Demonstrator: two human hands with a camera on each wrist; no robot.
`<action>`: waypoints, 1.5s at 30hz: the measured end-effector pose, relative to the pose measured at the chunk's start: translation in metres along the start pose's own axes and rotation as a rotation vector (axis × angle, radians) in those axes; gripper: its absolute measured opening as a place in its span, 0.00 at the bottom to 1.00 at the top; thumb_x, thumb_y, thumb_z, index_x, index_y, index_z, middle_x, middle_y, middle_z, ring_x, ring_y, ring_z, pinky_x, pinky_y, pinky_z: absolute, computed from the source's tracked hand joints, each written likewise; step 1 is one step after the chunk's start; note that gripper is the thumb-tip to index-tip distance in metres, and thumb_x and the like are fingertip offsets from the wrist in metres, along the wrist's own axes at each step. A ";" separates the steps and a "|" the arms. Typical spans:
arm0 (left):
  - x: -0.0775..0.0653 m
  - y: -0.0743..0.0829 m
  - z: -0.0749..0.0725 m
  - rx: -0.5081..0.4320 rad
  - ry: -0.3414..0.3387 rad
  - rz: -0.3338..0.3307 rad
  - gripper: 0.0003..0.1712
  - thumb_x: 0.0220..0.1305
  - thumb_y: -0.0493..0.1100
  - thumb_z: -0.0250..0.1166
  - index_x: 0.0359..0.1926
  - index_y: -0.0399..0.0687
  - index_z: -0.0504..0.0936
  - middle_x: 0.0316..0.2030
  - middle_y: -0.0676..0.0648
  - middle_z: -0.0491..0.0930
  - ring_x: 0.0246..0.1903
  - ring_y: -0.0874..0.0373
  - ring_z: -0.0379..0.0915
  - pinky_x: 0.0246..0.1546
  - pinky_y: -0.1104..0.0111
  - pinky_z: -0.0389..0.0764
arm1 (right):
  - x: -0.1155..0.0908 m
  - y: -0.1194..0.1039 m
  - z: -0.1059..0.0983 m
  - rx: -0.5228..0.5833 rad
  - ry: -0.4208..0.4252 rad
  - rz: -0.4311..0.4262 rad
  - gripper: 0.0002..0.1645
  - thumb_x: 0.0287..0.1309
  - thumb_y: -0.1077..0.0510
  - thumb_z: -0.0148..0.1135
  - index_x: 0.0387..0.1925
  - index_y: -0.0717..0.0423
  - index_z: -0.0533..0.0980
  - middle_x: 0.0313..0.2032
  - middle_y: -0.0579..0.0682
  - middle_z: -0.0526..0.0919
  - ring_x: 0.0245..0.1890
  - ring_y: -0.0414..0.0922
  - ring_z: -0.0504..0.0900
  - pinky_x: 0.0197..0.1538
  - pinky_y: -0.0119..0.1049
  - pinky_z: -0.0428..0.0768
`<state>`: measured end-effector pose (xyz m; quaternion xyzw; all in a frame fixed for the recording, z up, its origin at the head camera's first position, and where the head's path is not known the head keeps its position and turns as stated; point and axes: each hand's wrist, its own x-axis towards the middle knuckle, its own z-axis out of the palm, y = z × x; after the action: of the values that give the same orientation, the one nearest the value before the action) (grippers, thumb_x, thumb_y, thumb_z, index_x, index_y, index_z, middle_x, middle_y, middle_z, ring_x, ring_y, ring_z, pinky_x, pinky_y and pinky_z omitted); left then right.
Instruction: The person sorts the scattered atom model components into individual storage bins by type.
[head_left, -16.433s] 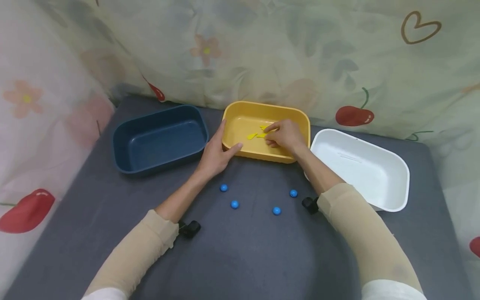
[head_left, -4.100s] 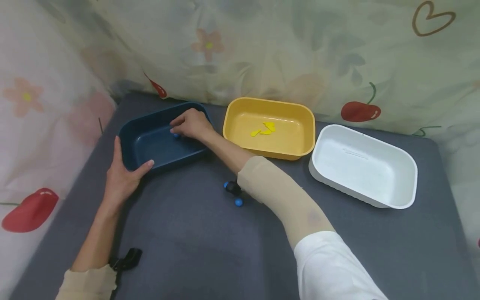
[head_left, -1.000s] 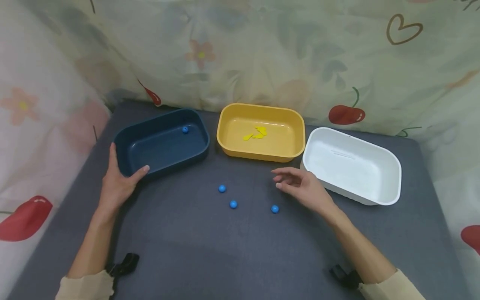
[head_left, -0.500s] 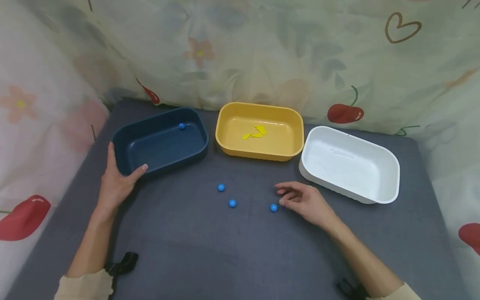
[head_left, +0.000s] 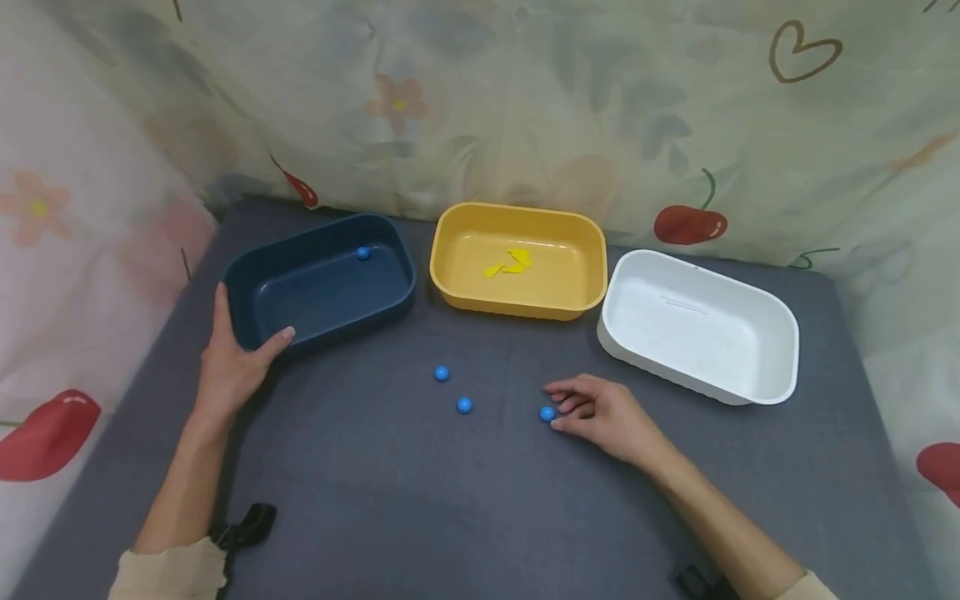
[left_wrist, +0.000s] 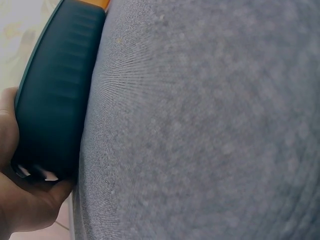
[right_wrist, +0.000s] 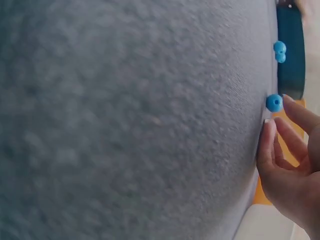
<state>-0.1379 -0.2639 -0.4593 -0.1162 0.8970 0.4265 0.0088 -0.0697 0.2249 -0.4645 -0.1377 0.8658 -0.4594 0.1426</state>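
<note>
In the head view my left hand (head_left: 231, 368) rests at the near left corner of the dark blue bin (head_left: 300, 332), thumb along the front and index finger up the end. The left wrist view shows the hand against the end of that bin (left_wrist: 57, 90). One blue bead (head_left: 363, 252) lies inside. My right hand (head_left: 603, 414) is low over the table, its thumb and fingertips parted at either side of a blue bead (head_left: 547, 413). In the right wrist view a hole shows in this bead (right_wrist: 274, 103). Two more blue beads, a farther one (head_left: 442, 373) and a nearer one (head_left: 465, 405), lie to the left.
A yellow bin (head_left: 517, 307) with several flat yellow pieces (head_left: 517, 261) stands at the back middle. Right of it, close by, is a white bin (head_left: 675, 373). A patterned cloth (head_left: 525, 100) hangs behind the grey table (head_left: 390, 508).
Earlier my right hand was among the yellow pieces, then over the dark blue bin with a bead, which lies there now. In the last second it has come down to another bead. The left hand stays put.
</note>
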 end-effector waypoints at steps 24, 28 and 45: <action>-0.001 -0.002 -0.003 0.031 0.015 -0.005 0.64 0.62 0.66 0.64 0.78 0.64 0.25 0.78 0.44 0.33 0.72 0.29 0.40 0.66 0.34 0.49 | 0.006 -0.002 0.015 -0.183 0.050 -0.078 0.14 0.57 0.54 0.73 0.46 0.46 0.87 0.33 0.34 0.80 0.28 0.32 0.77 0.32 0.29 0.77; -0.001 -0.003 -0.003 0.032 0.011 -0.007 0.63 0.63 0.65 0.64 0.78 0.64 0.25 0.78 0.44 0.32 0.73 0.30 0.39 0.66 0.34 0.49 | 0.009 -0.007 0.015 -0.174 0.034 -0.094 0.14 0.58 0.55 0.72 0.47 0.47 0.87 0.34 0.35 0.82 0.30 0.32 0.79 0.36 0.29 0.79; 0.000 0.001 0.000 0.023 0.013 -0.008 0.64 0.61 0.66 0.65 0.78 0.66 0.25 0.78 0.45 0.33 0.72 0.29 0.41 0.66 0.34 0.49 | 0.034 -0.035 0.006 -0.064 -0.061 -0.102 0.14 0.58 0.60 0.71 0.47 0.52 0.85 0.39 0.40 0.85 0.36 0.36 0.82 0.44 0.32 0.82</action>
<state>-0.1376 -0.2636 -0.4586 -0.1227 0.9014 0.4151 0.0060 -0.0950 0.1889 -0.4422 -0.2001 0.8672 -0.4337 0.1410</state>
